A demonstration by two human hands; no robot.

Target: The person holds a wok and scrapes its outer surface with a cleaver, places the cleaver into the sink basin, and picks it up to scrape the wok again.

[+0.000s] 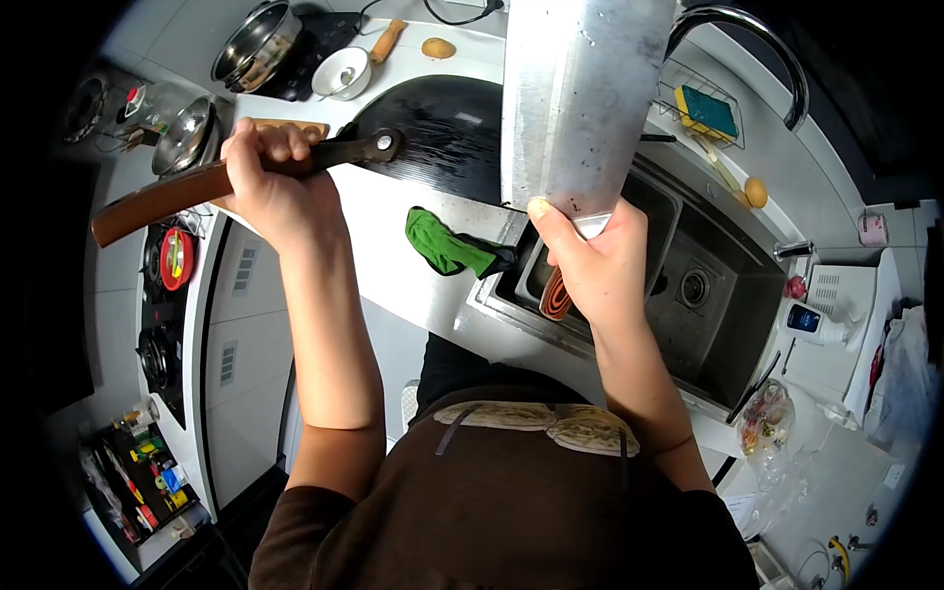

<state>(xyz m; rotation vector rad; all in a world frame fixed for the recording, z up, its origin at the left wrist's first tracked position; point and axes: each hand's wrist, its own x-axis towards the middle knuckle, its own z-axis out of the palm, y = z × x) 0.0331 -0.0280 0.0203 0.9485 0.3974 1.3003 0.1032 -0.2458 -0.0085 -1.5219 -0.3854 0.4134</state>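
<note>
My left hand is closed around the brown wooden handle of a black wok, whose dark, streaked surface shows at the back of the counter. Whether the wok rests there or is lifted, I cannot tell. In my right hand is a cleaver, its broad, wet-spotted blade pointing up and away from me. The thumb presses the blade's base, and the end of the cleaver's wooden handle shows below my fingers. Between my hands, a crumpled green cloth with black edging lies on the white counter.
A steel sink with a curved faucet is at the right. Behind it, a wire rack holds a sponge. A white bowl, a steel pot and a potato stand at the back. The stove is left.
</note>
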